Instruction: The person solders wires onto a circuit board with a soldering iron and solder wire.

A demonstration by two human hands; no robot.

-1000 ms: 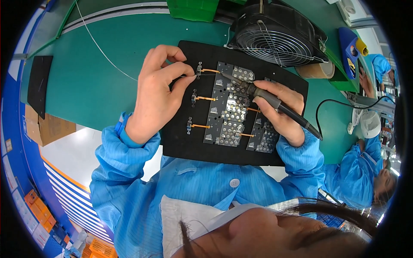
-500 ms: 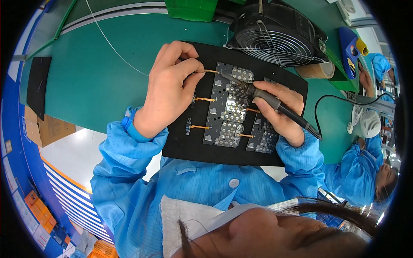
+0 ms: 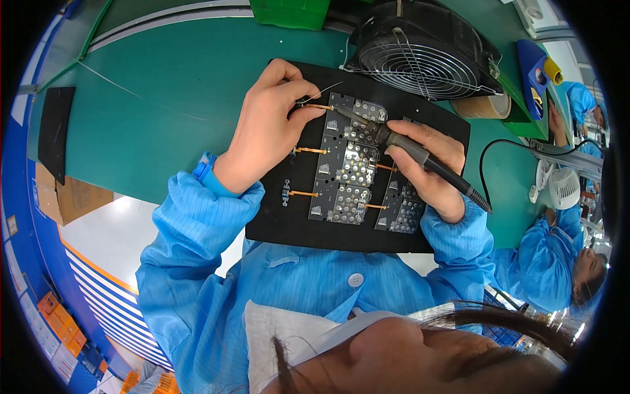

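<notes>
Blue, the wristband [image 3: 207,168] circles the left wrist. The left hand [image 3: 264,125] pinches a thin wire [image 3: 331,87] between thumb and forefinger, one end jutting over the black mat [image 3: 279,230]. Beside the fingertips, an orange strip [image 3: 319,106] meets the top circuit board [image 3: 342,126], which lies on the mat. Near that junction sits the tip of the soldering iron [image 3: 407,146], its handle grasped by the right hand [image 3: 433,157]

- The light is bright and quite even over the green table [image 3: 157,131].
- White glare sits on the middle circuit board [image 3: 359,163] and the pale floor [image 3: 115,230].
- Straight edges bend near the rim (corners are black).
- Close hair [image 3: 518,322] looks soft.
</notes>
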